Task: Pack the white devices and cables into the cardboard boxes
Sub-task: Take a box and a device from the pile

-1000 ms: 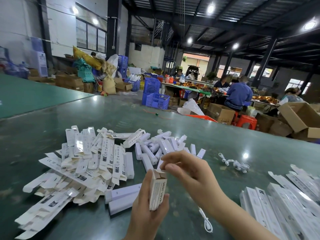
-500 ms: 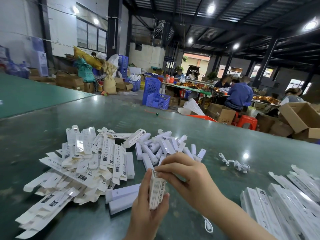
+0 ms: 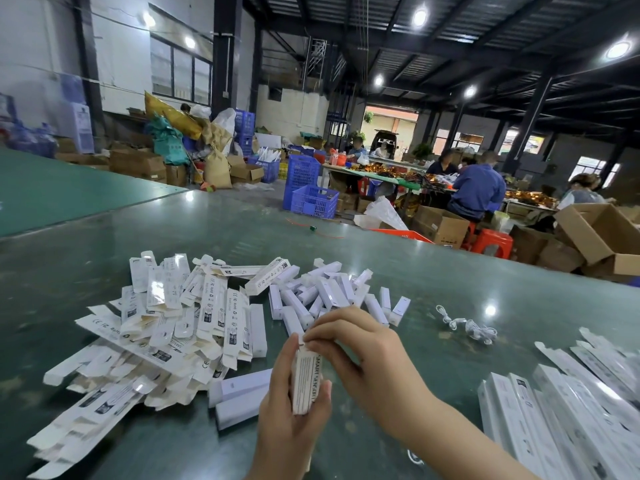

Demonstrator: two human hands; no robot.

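Toward the surface's left edge: heap of flat unfolded cartons [image 3: 166, 327]. Centre, near edge: my left hand [image 3: 291, 420] grips one upright carton [image 3: 306, 382] round its lower half; my right hand [image 3: 374, 362] pinches its top flap. Loose white devices [image 3: 329, 292] lie just behind, a coiled cable [image 3: 467, 327] further right, stacked cartons [image 3: 571, 420] at the right edge. Risk: flap creases or misses its slot if pressed askew; thin card could buckle under my grip.

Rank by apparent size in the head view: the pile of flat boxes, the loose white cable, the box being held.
1. pile of flat boxes, by far the largest.
2. held box, though nearness to the camera enlarges it.
3. loose white cable, close to the box; that order is unsure.
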